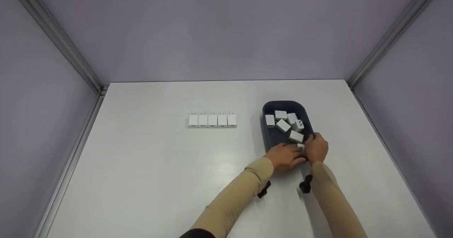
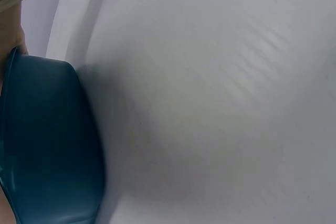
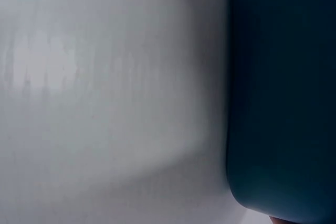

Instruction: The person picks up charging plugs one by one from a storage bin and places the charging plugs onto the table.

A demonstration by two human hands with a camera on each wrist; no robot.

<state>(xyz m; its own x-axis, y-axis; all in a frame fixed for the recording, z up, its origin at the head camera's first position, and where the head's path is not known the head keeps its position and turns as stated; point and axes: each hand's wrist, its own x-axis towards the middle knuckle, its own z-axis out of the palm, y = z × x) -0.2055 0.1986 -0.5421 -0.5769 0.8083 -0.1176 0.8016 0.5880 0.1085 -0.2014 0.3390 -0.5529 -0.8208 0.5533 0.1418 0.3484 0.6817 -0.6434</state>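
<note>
A dark blue tray (image 1: 276, 135) holds several white plug adapters (image 1: 282, 126) lying in loose disorder. My right hand (image 1: 316, 147) grips the tray's right rim near its front corner. Over the near end of the tray reaches my left hand (image 1: 285, 156), fingers extended and thumb apart. Its fingertips are right at a white adapter (image 1: 300, 145) in that corner, partly hidden by the hand. In the left wrist view the tray's outer wall (image 2: 52, 140) fills the left side; in the right wrist view the wall (image 3: 283, 98) fills the right.
Left of the tray, several white adapters (image 1: 212, 120) stand side by side in a straight row, prongs toward the back. Everything rests on a white table (image 1: 159, 178). Pale walls (image 1: 226, 33) enclose it at the back and both sides.
</note>
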